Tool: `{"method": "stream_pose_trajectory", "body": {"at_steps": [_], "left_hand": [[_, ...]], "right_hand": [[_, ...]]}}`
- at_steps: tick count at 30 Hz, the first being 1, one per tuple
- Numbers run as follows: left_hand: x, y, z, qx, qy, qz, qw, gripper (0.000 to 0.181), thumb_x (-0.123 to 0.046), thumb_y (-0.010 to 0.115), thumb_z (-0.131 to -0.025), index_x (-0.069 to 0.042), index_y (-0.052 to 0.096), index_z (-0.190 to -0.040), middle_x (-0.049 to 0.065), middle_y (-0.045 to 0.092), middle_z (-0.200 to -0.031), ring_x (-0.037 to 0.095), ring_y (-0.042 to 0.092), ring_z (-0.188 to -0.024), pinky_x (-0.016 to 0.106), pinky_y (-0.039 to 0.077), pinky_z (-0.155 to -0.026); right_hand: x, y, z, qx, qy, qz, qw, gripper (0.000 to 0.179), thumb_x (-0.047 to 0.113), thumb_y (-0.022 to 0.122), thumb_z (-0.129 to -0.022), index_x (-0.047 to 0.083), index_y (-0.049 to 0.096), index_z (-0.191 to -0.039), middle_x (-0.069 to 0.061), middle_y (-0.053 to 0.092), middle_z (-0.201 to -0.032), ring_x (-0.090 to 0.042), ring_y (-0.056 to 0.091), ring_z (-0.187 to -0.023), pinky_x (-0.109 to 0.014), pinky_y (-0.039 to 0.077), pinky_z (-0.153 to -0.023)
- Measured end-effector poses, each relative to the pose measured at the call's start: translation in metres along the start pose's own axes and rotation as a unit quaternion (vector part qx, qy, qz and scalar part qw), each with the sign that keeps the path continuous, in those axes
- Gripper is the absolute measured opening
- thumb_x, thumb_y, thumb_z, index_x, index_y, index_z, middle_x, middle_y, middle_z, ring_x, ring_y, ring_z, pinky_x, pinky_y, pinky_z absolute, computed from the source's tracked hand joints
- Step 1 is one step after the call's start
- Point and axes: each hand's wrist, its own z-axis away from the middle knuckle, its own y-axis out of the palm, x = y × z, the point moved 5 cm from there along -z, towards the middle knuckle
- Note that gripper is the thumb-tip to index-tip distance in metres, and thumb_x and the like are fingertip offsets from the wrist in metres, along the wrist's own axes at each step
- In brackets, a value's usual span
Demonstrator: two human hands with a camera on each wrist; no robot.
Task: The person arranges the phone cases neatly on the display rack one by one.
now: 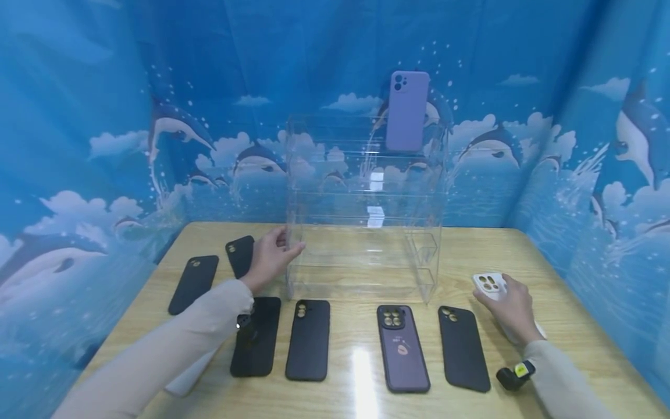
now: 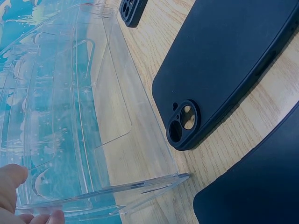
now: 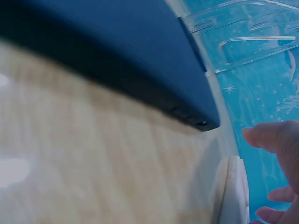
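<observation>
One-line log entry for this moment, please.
left hand: grips clear rack by side | right hand: at white case | lilac case: upright, rack top

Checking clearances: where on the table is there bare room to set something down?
Between the dark purple case and the nearest black case on its left; also between the clear rack and the white case. Crowded: around the left forearm, among black cases.
</observation>
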Motion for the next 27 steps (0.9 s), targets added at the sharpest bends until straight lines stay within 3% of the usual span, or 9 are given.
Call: {"method": "stream_pose_trajectory", "body": {"at_steps": [16, 23, 27], "left_hand": [[-0.003, 0.001, 0.000, -0.004, 0.007, 0.001, 1.0000, 0.066, -0.032, 0.067, -0.090, -0.004, 0.041, -0.144, 0.019, 0.054, -0.134, 0.031, 0.055, -0.121, 0.043, 0.051, -0.095], [-0.004, -0.001, 0.000, -0.011, 0.015, -0.002, 0.9998, 0.061, -0.033, 0.067, -0.090, -0.005, 0.046, -0.140, 0.017, 0.058, -0.129, 0.031, 0.057, -0.119, 0.044, 0.052, -0.093], [-0.003, -0.001, 0.001, -0.007, 0.007, 0.001, 1.0000, 0.064, -0.033, 0.067, -0.090, -0.005, 0.043, -0.143, 0.018, 0.056, -0.132, 0.031, 0.056, -0.120, 0.043, 0.052, -0.094]], "right_hand": [[-0.015, 0.003, -0.005, -0.013, 0.040, 0.027, 0.9987, 0.092, 0.041, 0.068, -0.085, -0.014, 0.024, -0.143, -0.041, 0.029, -0.132, -0.055, 0.030, -0.114, -0.062, 0.031, -0.088], [-0.021, 0.002, -0.007, -0.019, 0.030, 0.035, 0.9988, 0.086, 0.039, 0.068, -0.085, -0.016, 0.030, -0.140, -0.039, 0.040, -0.127, -0.052, 0.037, -0.106, -0.059, 0.034, -0.083], [-0.022, 0.004, -0.008, -0.007, 0.036, 0.045, 0.9983, 0.089, 0.040, 0.067, -0.085, -0.016, 0.026, -0.141, -0.040, 0.039, -0.126, -0.053, 0.036, -0.106, -0.059, 0.034, -0.082]]}}
